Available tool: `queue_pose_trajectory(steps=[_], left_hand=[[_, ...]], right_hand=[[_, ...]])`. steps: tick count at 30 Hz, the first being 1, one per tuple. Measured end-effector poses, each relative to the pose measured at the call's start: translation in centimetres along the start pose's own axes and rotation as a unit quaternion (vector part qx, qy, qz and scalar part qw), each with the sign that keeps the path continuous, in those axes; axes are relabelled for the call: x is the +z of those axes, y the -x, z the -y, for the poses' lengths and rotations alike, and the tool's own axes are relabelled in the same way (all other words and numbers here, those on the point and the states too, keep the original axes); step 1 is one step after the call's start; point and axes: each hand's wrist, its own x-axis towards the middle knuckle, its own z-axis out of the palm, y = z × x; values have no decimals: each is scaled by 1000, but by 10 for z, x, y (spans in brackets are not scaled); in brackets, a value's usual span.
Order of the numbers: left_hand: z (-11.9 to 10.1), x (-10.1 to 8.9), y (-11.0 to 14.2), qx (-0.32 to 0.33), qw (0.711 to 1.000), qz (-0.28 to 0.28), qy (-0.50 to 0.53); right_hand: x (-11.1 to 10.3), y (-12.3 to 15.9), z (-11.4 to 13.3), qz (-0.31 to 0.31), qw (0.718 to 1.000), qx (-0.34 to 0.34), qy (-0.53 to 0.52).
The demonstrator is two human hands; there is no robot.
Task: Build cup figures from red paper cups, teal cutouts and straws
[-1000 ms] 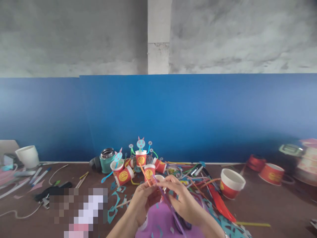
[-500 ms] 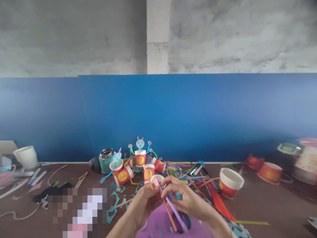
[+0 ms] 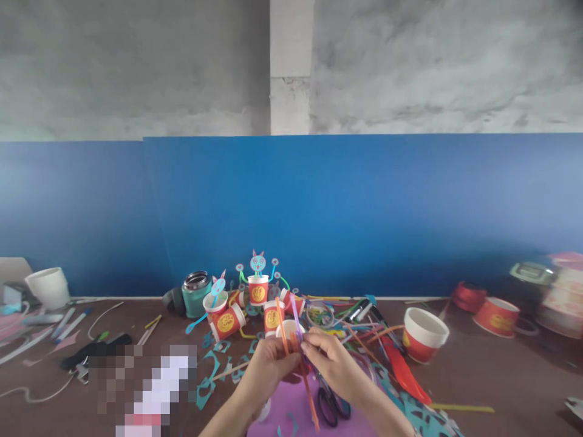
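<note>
My left hand point(image 3: 272, 365) is closed round an orange straw point(image 3: 310, 397) that slants down toward me, its upper end above my fingers. In my right hand point(image 3: 328, 359), fingertips pinch a purple straw point(image 3: 296, 312), which points upward beside the orange one; its lower part is hidden. The white rim of a paper cup point(image 3: 288, 328) shows just behind both hands, and I cannot tell whether the left fingers hold it too. Black-handled scissors point(image 3: 328, 405) lie below the hands on purple sheet point(image 3: 283, 408).
Red paper cups stand and lie behind, one with a blue cat-like figure point(image 3: 257, 262). A teal flask point(image 3: 197, 295) is left of them. Blue paper scraps point(image 3: 207, 388) litter the table. To the right are a red-handled tool point(image 3: 405, 373) and cups point(image 3: 423, 337).
The purple straw, which slanted down over the scissors, now points up beside the orange straw. My right hand has shifted slightly, and more of the scissors shows.
</note>
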Motion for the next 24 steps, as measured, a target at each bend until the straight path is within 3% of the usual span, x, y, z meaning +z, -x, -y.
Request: queue_pose_trajectory(steps=[7,12,16,19,24], left_hand=[[-1,2,4,-28,996,33,-80],[-6,-1,4,-46,997,53,-20],[-6,-3,3,-47,997,68,-6],[-5,-3,5,-61,993,84,-50],[-10,-6,14,-103,978,167,-72]], right_hand=[[3,-1,-2,-2,999,27,-30],[4,-5,-6,-23,987,61,-148],[4,-6,-8,-53,984,78,-153],[4,-5,-6,-21,984,76,-157],[3,1,0,54,980,76,-177]])
